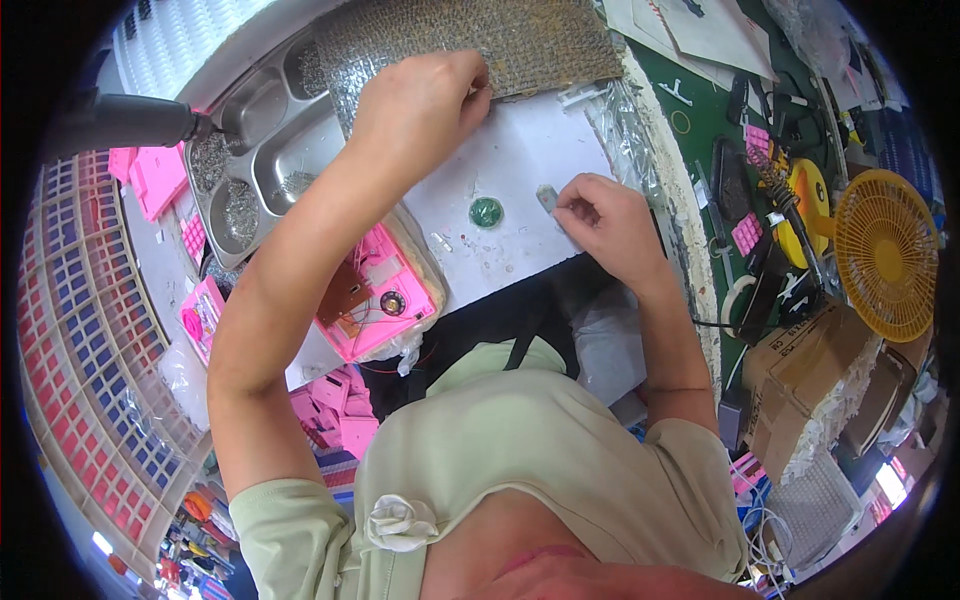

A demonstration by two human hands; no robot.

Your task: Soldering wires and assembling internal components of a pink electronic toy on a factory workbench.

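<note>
My left hand [425,110] reaches to the far side of the table, over the edge of a brown woven mat [540,40]. Its fingers are curled together; whatever they may pinch is hidden. At the right of the white work surface [540,140], my right hand [612,228] pinches a small flat grey piece [547,198] between thumb and fingers. Between the hands lies a small round green disc [486,212]. Beneath my left forearm is an open pink plastic casing [400,265] with a round speaker [392,302], a brown board and thin wires.
A metal compartment tray [262,112] with small screws stands at left, a dark power screwdriver [130,122] above it. Pink parts [155,180] and a plastic basket [90,330] lie further left. At right are a yellow fan [885,255], a cardboard box [805,370] and scattered tools.
</note>
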